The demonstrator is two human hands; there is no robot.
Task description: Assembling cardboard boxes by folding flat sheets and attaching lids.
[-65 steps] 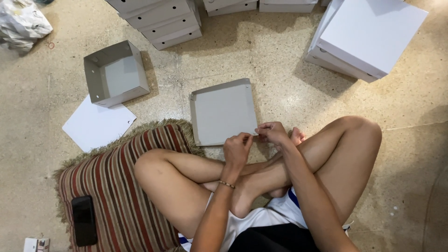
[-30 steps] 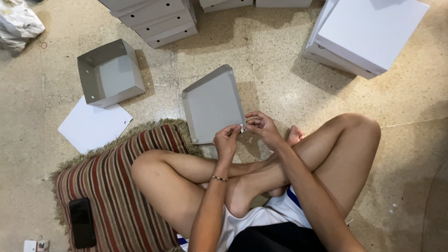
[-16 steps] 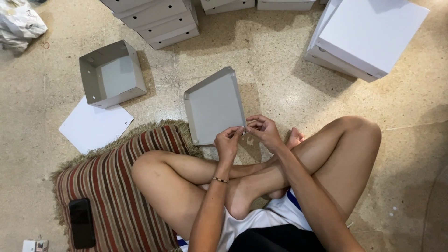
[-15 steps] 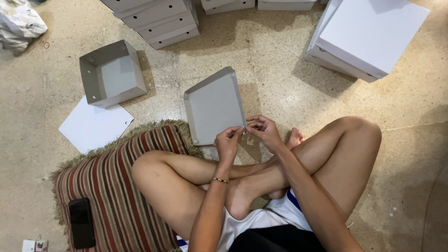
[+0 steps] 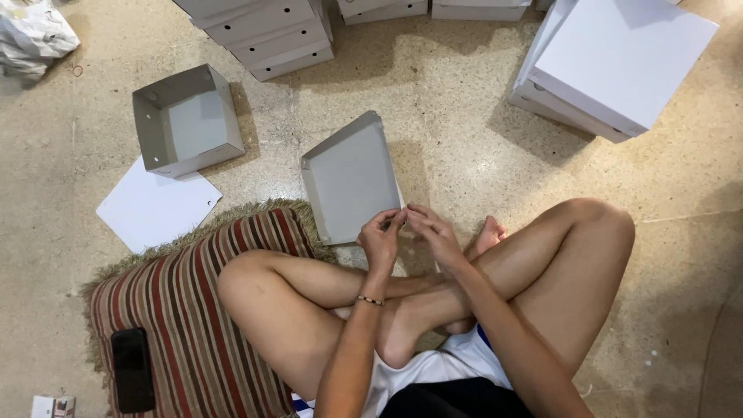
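Observation:
I sit cross-legged on the floor. A shallow grey cardboard lid (image 5: 350,176) is tilted up in front of my legs, its inside facing me. My left hand (image 5: 381,238) and my right hand (image 5: 435,232) meet at the lid's near right corner and pinch the cardboard there between fingertips. A thin bracelet sits on my left wrist.
An open grey box (image 5: 186,122) stands at the left, with a flat white sheet (image 5: 155,209) next to it. Stacks of white boxes (image 5: 267,35) line the back, and larger white boxes (image 5: 619,62) stand at the right. A striped cushion (image 5: 186,310) carries a black phone (image 5: 131,370).
The lid lay flat on the floor at first; both hands have raised its near edge, so it now stands tilted and turned slightly. The hands have stayed on the same corner.

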